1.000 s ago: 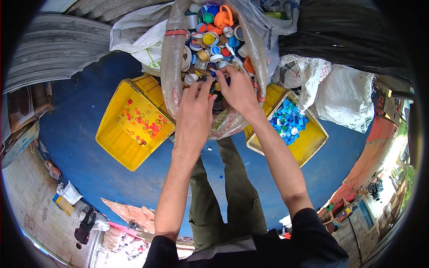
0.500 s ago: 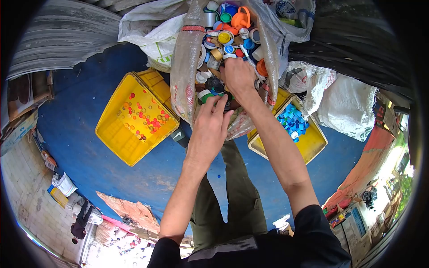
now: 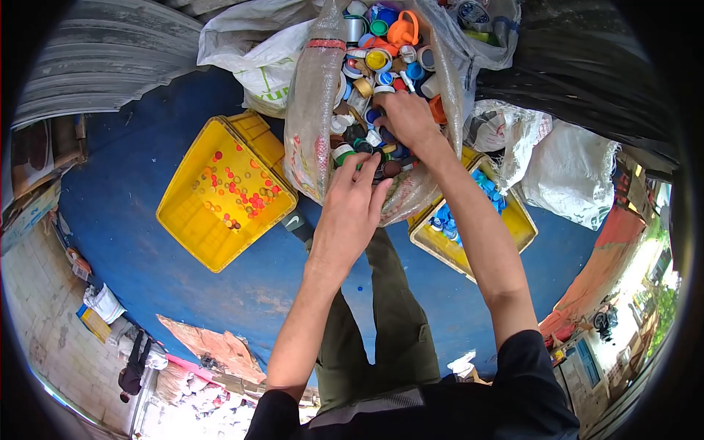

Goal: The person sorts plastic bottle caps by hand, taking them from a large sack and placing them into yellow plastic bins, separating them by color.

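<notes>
A translucent woven sack (image 3: 314,110) stands open in front of me, full of mixed plastic caps and lids (image 3: 363,88). My right hand (image 3: 412,123) reaches into it from the right, fingers curled down among the caps. A dark blue cap (image 3: 372,116) shows right at its fingertips; whether it is gripped is hard to see. My left hand (image 3: 350,209) lies at the sack's near edge, its fingers apart and touching dark and green caps. An orange watering-can-shaped piece (image 3: 402,31) sits at the far end of the pile.
To the left, a yellow crate (image 3: 187,227) holds scattered red, orange and yellowish caps. Another yellow crate (image 3: 506,253) on the right, partly behind my forearm, contains blue caps. White sacks (image 3: 572,176) stand at right and back left. A blue sheet (image 3: 132,220) covers the ground.
My right hand has shifted right and slightly nearer within the pile, uncovering the dark blue cap. My left hand stays near the sack's front edge, almost in the same place.
</notes>
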